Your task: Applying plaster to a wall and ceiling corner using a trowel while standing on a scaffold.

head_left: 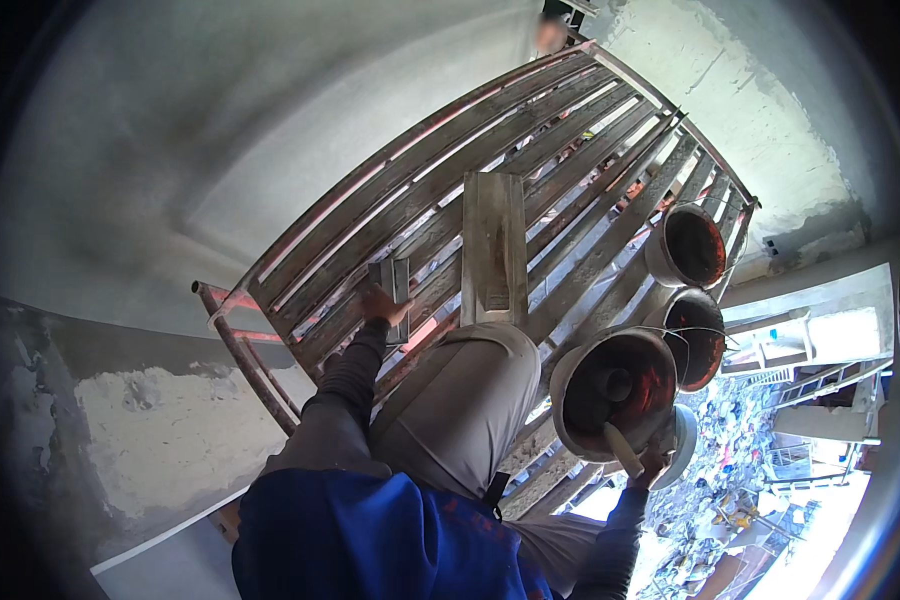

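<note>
Low on the left side of the slatted platform, my left hand is closed on a narrow grey plastering trowel, its thumb lying across it. A large round bucket stands right of my knee, dark inside with a reddish glow on its wall. My right hand is at the bucket's lower right rim, beside a pale stick-like handle that leans over the rim. Its fingers are mostly in shadow, so their grip cannot be made out. A long wooden board lies across the slats in front of my knee.
Two more buckets, a middle one and a far one, stand along the right edge. Gaps separate the platform slats. Rubble and a ladder lie below. Someone's blurred head shows at the far end.
</note>
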